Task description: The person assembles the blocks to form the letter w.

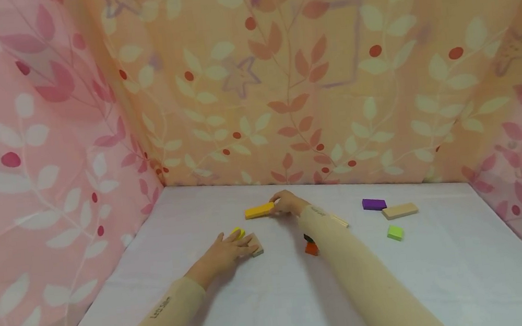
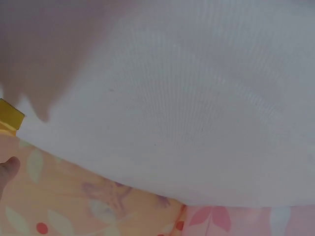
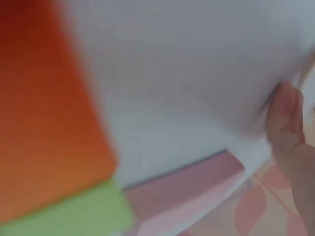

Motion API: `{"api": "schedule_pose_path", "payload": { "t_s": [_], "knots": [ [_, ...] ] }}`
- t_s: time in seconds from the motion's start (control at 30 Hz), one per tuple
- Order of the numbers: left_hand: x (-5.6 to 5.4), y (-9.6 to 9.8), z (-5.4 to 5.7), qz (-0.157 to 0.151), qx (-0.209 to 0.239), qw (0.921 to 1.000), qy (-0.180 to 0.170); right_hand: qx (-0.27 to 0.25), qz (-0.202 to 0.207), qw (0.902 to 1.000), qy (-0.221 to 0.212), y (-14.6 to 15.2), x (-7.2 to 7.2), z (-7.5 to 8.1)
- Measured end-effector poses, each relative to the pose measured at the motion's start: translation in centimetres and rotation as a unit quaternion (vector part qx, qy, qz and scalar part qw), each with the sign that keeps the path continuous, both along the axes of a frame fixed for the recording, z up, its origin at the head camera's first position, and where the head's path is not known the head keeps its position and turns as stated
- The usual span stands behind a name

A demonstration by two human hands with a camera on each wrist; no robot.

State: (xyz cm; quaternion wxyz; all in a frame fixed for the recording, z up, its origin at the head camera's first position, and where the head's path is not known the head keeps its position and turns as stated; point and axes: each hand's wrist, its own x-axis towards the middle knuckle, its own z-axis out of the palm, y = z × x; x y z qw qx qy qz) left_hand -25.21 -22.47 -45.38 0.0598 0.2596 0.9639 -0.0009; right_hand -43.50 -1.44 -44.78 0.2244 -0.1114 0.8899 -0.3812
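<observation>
Reaching forward across a white bench (image 1: 265,309), a person's right-hand grip (image 1: 287,202) pinches the right end of a long yellow-orange block (image 1: 256,211) between thumb and fingers. The block lies near the far side, left of centre; its long axis runs mostly left to right, with the right end angled slightly farther from the person. Nearer and to the left, the left-hand grip (image 1: 224,253) has its fingers spread loosely over a bright yellow piece (image 1: 238,232) and a beige wooden block (image 1: 257,245), partly hiding both; whether it presses on them, I cannot tell. The beige block points roughly away from the person. The right sleeve (image 1: 360,263) crosses in front of a pale wooden piece (image 1: 340,221), and beside its other edge sit an orange-red block (image 1: 312,249) and a dark green piece (image 1: 308,238), partly covered. Well to the right, a purple block (image 1: 374,204) lies just beside a long natural-wood block (image 1: 400,211), with a small lime-green block (image 1: 395,232) nearer the person. A floral curtain (image 1: 281,77) rises behind the bench.
</observation>
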Motion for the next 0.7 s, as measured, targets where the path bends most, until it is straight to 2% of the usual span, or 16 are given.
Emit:
{"api": "schedule_pose_path", "payload": {
  "t_s": [0.17,0.23,0.43,0.6,0.7],
  "knots": [
    [0.3,0.0,0.1,0.003,0.008,0.9999,0.007,-0.113,-0.02,0.9933,-0.012,1.8,2.2,1.9],
    [0.4,0.0,0.0,0.004,0.013,0.9999,0.007,-0.138,-0.034,0.9899,-0.01,2.4,3.1,2.3],
    [0.4,0.2,-0.1,0.015,0.015,0.9998,0.005,-0.191,-0.069,0.9791,-0.01,3.8,5.9,3.2],
    [0.2,0.2,-0.4,0.017,0.017,0.9997,-0.01,-0.235,-0.123,0.9643,-0.004,4.5,9.8,3.4],
    [0.2,0.1,-0.4,0.017,0.015,0.9997,-0.012,-0.247,-0.138,0.9592,0.005,4.9,12.0,3.0]
  ]
}}
